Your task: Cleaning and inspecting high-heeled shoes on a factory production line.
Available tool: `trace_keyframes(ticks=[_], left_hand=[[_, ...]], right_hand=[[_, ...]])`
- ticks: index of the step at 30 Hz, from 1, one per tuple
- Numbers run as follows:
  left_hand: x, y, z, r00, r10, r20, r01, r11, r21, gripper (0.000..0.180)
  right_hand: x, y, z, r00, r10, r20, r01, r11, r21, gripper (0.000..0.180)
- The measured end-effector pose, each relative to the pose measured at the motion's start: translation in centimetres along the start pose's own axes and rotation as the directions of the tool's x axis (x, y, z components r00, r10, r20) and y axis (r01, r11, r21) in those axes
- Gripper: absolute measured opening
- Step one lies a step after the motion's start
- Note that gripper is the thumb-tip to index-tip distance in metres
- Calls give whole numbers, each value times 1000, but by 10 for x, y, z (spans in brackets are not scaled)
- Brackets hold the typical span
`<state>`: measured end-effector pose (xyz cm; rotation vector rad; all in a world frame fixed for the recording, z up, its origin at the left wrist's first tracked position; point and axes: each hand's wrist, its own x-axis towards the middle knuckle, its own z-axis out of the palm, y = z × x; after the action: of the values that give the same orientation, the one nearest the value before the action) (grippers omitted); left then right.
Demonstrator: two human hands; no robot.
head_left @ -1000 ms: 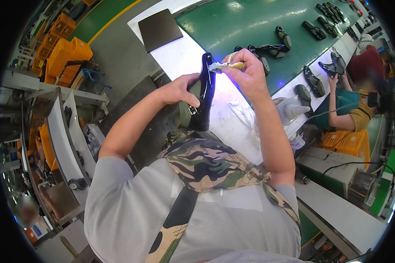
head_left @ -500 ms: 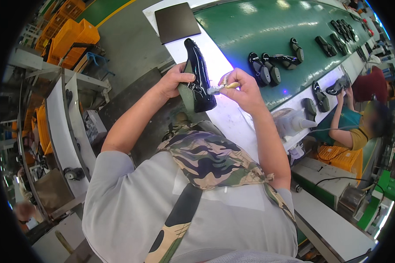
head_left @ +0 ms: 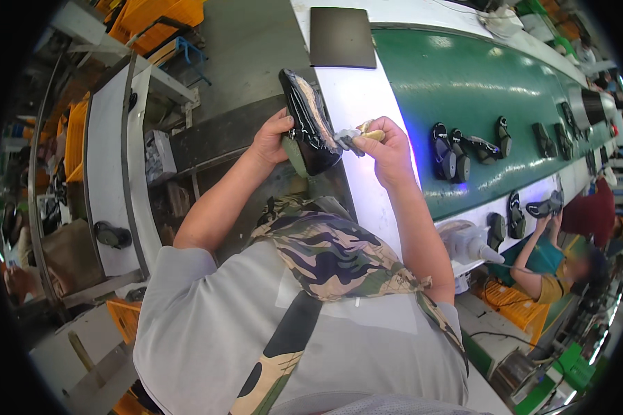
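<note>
My left hand (head_left: 273, 139) is wrapped round a black, glossy shoe upper (head_left: 320, 160) that sits on a dull green last (head_left: 295, 155). It is tilted so that a rough tan strip along its underside faces up. My right hand (head_left: 392, 153) pinches a small yellowish piece with a soft grey lump (head_left: 349, 137) at its end, like a wad of cloth. This grey end touches or nearly touches the lower right edge of the shoe upper. Both hands are up over the edge of the white bench (head_left: 367, 181).
A green conveyor belt (head_left: 422, 90) carries several black shoes. A dark square board (head_left: 342, 38) lies on the bench's far end. Beside my right forearm stands a translucent squeeze bottle (head_left: 467, 242). At right a co-worker (head_left: 533, 273) holds a shoe. A rack (head_left: 104, 187) stands left.
The shoe upper has turned, bringing its tan-striped underside into sight. The wad stays by its edge. The view has swung, so the bench and belt sit farther right.
</note>
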<state>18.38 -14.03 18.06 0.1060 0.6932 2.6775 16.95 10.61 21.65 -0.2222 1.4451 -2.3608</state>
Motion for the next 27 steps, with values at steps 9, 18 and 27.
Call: trace_keyframes(ticks=[9,18,27], left_hand=[[-37,21,-4,919,347,-189,-234,863,447,60],[-77,40,13,753,657,-33,-277,362,890,65],[-151,126,39,548,803,-235,-203,400,894,69]], right_hand=[[15,25,16,984,152,-97,-159,985,-67,20],[34,51,55,957,246,-156,-263,959,-101,19],[37,49,45,952,307,-2,-306,949,75,19]])
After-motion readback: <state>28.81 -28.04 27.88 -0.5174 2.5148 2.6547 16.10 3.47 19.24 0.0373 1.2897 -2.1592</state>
